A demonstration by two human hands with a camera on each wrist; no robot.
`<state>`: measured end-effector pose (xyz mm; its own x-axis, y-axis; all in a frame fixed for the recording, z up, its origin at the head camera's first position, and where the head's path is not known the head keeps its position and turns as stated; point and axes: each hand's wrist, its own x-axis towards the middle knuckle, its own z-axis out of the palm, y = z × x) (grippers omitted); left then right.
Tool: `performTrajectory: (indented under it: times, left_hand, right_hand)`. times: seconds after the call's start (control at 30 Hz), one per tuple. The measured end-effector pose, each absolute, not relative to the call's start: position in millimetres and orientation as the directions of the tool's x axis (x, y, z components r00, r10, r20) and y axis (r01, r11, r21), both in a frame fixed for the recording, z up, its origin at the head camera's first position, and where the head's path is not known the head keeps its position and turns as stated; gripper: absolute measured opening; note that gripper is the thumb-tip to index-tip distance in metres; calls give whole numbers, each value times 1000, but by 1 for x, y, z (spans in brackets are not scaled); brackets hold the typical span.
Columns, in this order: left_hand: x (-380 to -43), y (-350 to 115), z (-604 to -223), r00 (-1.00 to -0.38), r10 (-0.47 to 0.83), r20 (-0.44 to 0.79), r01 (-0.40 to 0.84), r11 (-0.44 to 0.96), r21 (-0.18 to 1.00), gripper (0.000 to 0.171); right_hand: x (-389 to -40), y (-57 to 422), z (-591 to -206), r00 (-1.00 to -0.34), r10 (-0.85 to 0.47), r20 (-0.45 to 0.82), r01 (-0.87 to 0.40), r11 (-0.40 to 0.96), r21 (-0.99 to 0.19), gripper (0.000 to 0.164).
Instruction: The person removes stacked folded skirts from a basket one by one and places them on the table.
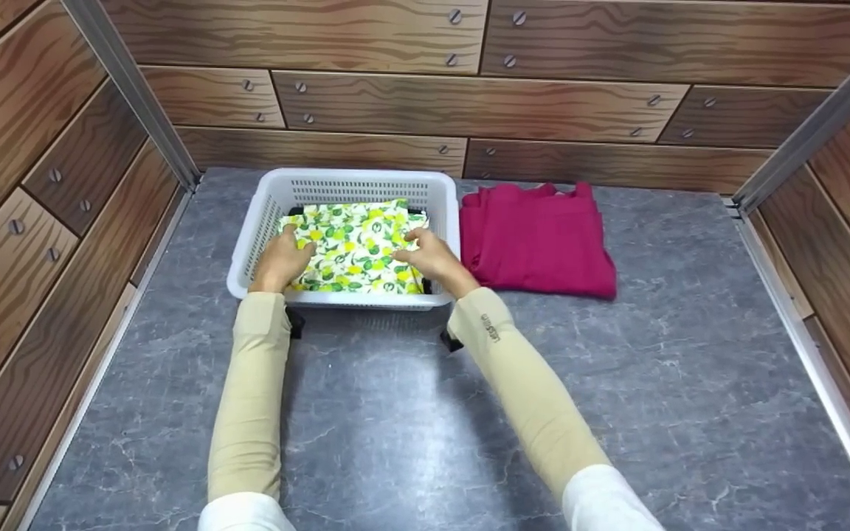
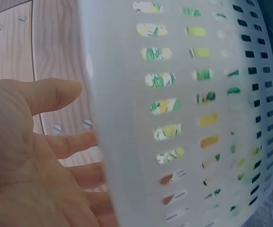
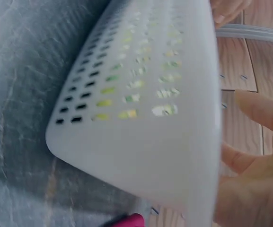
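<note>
A folded cloth with a lemon-and-leaf print (image 1: 355,254) lies inside a white plastic basket (image 1: 358,299) with slotted walls. My left hand (image 1: 283,258) reaches over the front left of the basket, its fingers at the cloth's left side. On the opposite side, my right hand (image 1: 432,258) is at the cloth's right edge, thumb and fingers extended. In the left wrist view, the basket wall (image 2: 122,142) hides the fingertips of the left hand (image 2: 18,146). The right hand (image 3: 259,175) shows spread fingers behind the wall in the right wrist view, partly hidden.
A folded dark-pink cloth (image 1: 539,240) lies right beside the basket on the grey marbled surface (image 1: 690,383). Dark items show under the printed cloth's edges. Wood-patterned panels (image 1: 366,103) enclose the back and sides, with metal rails (image 1: 137,88) at the corners.
</note>
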<state>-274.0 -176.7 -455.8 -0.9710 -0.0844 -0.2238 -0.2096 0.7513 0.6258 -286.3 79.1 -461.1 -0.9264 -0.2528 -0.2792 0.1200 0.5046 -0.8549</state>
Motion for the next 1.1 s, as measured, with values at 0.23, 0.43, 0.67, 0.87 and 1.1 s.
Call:
performTrajectory:
  times: [0.23, 0.43, 0.67, 0.87, 1.1]
  left_hand:
    - [-275, -183, -460, -968, -71, -241, -209, 760, 615, 65]
    - [-278, -188, -466, -959, -79, -273, -233, 767, 598, 66]
    - [-281, -191, -476, -935, -87, -343, -305, 691, 655, 67]
    - [-284, -193, -480, -920, -86, -384, -353, 609, 710, 68]
    - [-289, -194, -484, -911, -78, -405, -378, 549, 746, 68]
  right_hand:
    - [-285, 74, -469, -916, -213, -339, 183, 529, -829, 55]
    - [-286, 68, -473, -913, -192, -360, 218, 517, -828, 53]
    - [-284, 65, -477, -919, -147, -366, 252, 495, -831, 55]
    - [-286, 62, -481, -928, -107, -356, 260, 494, -829, 57]
    - [-290, 60, -484, -916, -99, -388, 306, 454, -837, 61]
